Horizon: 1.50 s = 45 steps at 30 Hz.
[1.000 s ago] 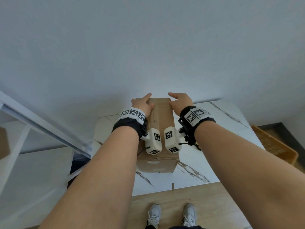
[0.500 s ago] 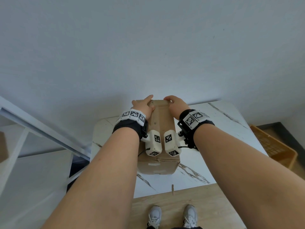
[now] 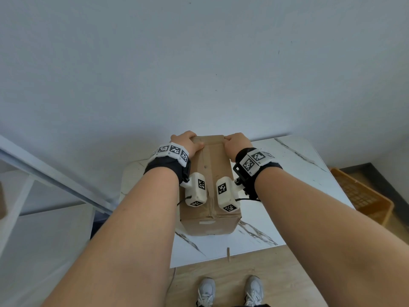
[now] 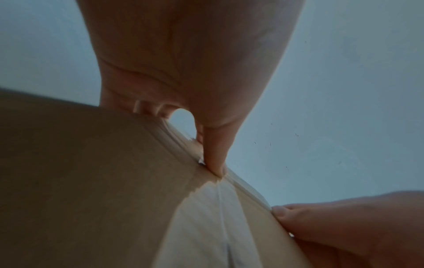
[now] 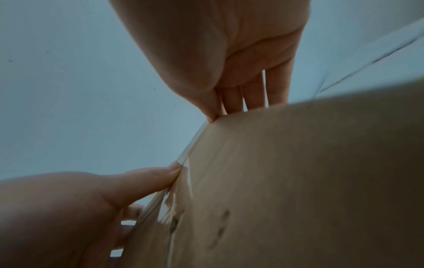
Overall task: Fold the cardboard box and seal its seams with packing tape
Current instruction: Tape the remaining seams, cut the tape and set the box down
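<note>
A brown cardboard box (image 3: 218, 165) lies closed on the white marble table (image 3: 287, 173), its long axis pointing away from me. A strip of clear tape (image 3: 204, 171) runs along its top seam and shines in the left wrist view (image 4: 220, 208). My left hand (image 3: 188, 142) grips the far top edge at the left: the thumb (image 4: 215, 163) presses on the taped top and the fingers hook behind the edge. My right hand (image 3: 236, 142) grips the same edge at the right, its fingers (image 5: 252, 96) reaching down behind the far face. What they touch there is hidden.
A plain wall stands close behind the table. An orange mesh basket (image 3: 363, 196) sits on the floor to the right, a white shelf frame (image 3: 44, 178) to the left. My shoes (image 3: 230, 291) stand on the wooden floor at the table's near edge.
Both hands slid forward from lying on the box top to its far edge, and their fingers curled down over that edge. The box has stayed in place.
</note>
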Each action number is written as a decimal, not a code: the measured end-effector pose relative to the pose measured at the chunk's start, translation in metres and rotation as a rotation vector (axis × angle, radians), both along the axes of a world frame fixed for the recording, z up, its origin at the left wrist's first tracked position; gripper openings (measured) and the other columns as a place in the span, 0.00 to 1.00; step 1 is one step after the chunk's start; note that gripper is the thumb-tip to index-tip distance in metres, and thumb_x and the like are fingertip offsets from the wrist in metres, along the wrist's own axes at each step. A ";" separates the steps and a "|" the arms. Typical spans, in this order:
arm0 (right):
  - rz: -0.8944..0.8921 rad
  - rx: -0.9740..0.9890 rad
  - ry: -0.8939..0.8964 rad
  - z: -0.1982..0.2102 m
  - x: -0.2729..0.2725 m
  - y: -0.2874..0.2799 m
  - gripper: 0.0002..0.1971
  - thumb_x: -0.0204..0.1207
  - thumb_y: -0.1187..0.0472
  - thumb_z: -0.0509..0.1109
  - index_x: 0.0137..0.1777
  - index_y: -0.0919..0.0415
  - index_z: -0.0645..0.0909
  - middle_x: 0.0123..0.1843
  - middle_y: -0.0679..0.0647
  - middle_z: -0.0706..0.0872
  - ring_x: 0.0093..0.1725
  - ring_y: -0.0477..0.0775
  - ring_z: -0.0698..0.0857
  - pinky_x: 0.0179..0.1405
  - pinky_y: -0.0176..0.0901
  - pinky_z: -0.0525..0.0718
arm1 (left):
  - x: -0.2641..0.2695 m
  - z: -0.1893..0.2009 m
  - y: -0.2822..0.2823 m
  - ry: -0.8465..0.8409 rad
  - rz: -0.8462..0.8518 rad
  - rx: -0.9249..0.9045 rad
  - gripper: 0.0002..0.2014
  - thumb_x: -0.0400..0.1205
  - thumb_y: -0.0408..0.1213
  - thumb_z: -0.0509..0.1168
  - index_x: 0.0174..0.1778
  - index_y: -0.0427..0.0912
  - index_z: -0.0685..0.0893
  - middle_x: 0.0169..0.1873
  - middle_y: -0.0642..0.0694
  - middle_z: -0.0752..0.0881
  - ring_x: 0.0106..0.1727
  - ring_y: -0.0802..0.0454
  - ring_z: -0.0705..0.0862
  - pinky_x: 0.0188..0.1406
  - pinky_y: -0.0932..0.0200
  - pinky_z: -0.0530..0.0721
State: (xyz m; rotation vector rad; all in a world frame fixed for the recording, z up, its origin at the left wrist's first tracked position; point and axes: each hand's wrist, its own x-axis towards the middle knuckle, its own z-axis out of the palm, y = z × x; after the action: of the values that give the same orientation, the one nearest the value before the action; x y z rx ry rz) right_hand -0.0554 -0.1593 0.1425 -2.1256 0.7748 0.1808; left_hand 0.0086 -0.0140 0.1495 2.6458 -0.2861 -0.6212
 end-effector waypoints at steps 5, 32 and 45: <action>-0.017 0.176 0.047 0.008 -0.014 -0.013 0.20 0.81 0.53 0.66 0.65 0.67 0.81 0.57 0.62 0.88 0.49 0.60 0.88 0.53 0.60 0.89 | 0.002 0.004 0.000 0.002 -0.011 0.014 0.28 0.80 0.56 0.62 0.76 0.52 0.72 0.73 0.43 0.75 0.71 0.43 0.76 0.69 0.52 0.73; -0.022 0.007 -0.127 -0.007 -0.032 -0.017 0.17 0.77 0.57 0.65 0.64 0.60 0.79 0.58 0.55 0.86 0.57 0.60 0.85 0.57 0.50 0.83 | -0.002 0.005 0.033 -0.088 0.194 0.293 0.20 0.89 0.43 0.50 0.69 0.38 0.79 0.73 0.37 0.76 0.73 0.38 0.75 0.69 0.48 0.72; -0.126 0.051 -0.219 -0.012 -0.028 -0.036 0.21 0.78 0.63 0.66 0.71 0.59 0.77 0.64 0.54 0.85 0.61 0.56 0.84 0.63 0.47 0.81 | -0.014 0.008 -0.002 -0.313 0.095 0.475 0.29 0.85 0.45 0.53 0.82 0.39 0.59 0.81 0.34 0.58 0.80 0.32 0.59 0.77 0.32 0.59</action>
State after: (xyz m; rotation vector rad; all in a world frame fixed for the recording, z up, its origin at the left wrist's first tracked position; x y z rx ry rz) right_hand -0.0835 -0.1951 0.1303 -2.0010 0.7619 -0.0973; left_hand -0.0053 -0.0156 0.1572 3.1952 -0.1064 -0.2624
